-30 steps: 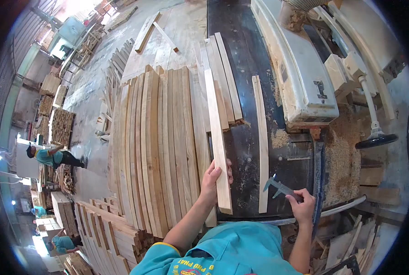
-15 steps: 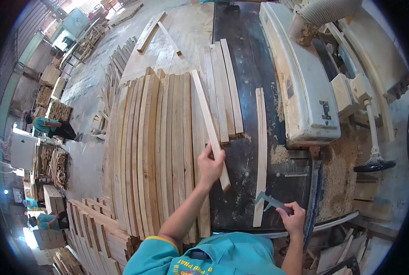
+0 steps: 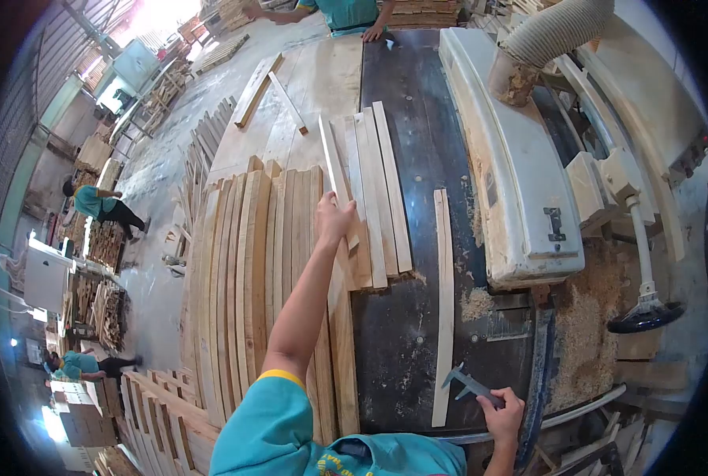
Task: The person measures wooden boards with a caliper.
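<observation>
My left hand (image 3: 335, 218) is closed around a pale wood strip (image 3: 330, 163), which lies at the right side of a row of long wooden strips (image 3: 251, 278). A shorter group of pale strips (image 3: 376, 190) is just to the right of it. In my right hand (image 3: 503, 414) is a caliper (image 3: 473, 385), its jaws pointing left and close to the lower end of a single strip (image 3: 443, 317). That strip lies lengthwise on the dark machine table (image 3: 398, 373).
A long white machine housing (image 3: 520, 182) with a ribbed hose (image 3: 564, 32) stands on the right, near a dark handwheel (image 3: 646, 316) and sawdust (image 3: 580, 349). A co-worker (image 3: 350, 14) is at the table's far end. Other people (image 3: 100, 205) are at the left among stacked wood.
My left hand has moved forward and left with the strip, which is now over the other strips. The view has tilted up, and a co-worker shows at the far end.
</observation>
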Demonstrator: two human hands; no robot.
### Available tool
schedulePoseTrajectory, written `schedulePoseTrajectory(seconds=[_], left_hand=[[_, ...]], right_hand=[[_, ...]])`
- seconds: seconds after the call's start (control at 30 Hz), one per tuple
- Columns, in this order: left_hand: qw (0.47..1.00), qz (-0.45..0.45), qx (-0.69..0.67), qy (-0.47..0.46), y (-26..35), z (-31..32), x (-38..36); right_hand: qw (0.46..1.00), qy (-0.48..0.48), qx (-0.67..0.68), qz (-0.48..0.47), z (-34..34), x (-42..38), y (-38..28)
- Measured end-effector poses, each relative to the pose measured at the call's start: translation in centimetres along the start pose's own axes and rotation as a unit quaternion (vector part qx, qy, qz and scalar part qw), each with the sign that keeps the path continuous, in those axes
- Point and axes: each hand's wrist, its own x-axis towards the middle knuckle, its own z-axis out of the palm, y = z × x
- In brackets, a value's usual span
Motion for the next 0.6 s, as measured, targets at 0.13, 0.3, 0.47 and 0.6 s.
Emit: schedulePoseTrajectory(seconds=[0.13, 0.3, 0.47, 0.6], left_hand=[[0.977, 0.019, 0.205, 0.048, 1.3, 0.9, 1.7], [0.992, 0.038, 0.109, 0.057, -1.0, 2.1, 9.0], [0.989, 0.018, 0.143, 0.044, 1.2, -2.1, 26.2], [0.978, 0.181, 0.088, 0.049, 8.4, -2.4, 13.4]], right_hand=[[1.0, 0.018, -0.018, -0.017, -0.1, 0.0, -0.1], [0.999, 0.023, -0.021, -0.008, -0.5, 0.0, -0.2], [0.999, 0.018, -0.011, -0.036, -0.7, -0.2, 1.0], [0.998, 0.039, 0.045, -0.035, -0.6, 0.1, 1.4]])
